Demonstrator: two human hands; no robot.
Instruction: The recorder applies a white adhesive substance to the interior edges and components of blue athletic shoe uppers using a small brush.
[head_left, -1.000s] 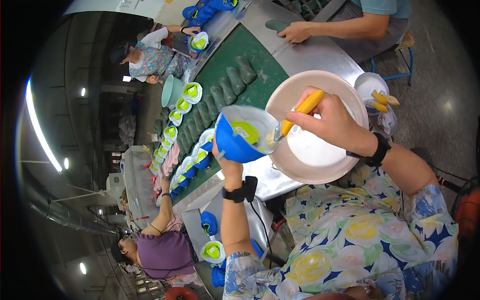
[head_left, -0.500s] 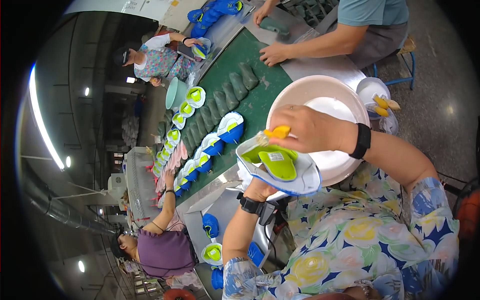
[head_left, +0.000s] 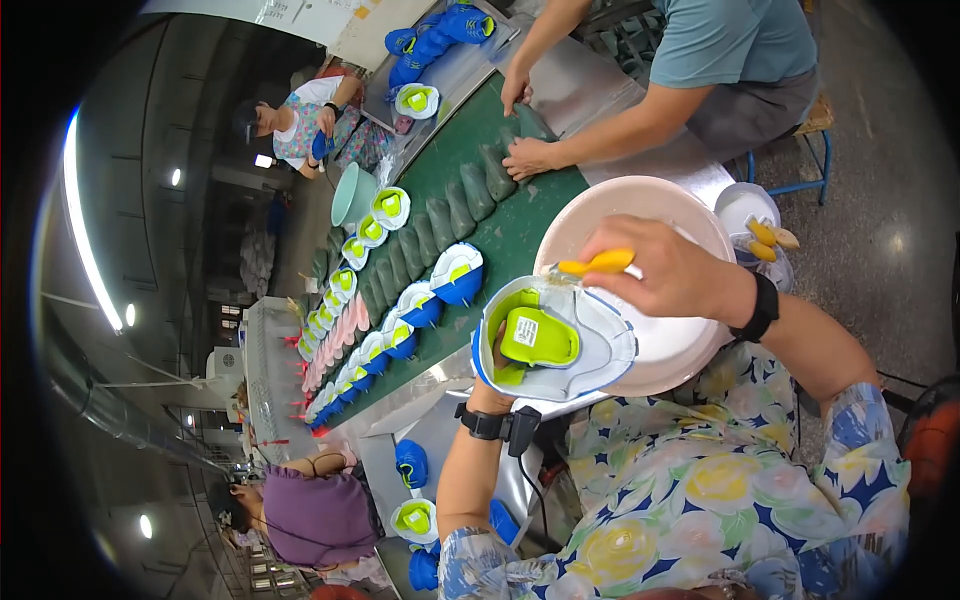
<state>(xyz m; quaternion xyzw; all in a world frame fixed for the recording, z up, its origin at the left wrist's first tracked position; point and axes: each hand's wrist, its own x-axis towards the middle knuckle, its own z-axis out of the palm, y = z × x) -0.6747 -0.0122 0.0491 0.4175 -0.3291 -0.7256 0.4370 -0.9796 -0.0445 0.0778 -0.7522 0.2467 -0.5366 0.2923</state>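
Upper [head_left: 590,360] now tipped, inside showing more, by basin's [head_left: 567,208] left side; left hand [head_left: 489,394] grips it, fingers partly hidden. Right hand [head_left: 660,268] fingers pinch yellow brush [head_left: 607,261], shifted rightward.

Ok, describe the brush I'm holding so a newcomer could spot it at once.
Find the large pale pink basin. Over it, the right hand holds a brush, its bristle end near the blue-and-white shoe upper. Unlike the similar yellow handles at the white bucket, this yellow handle is gripped.
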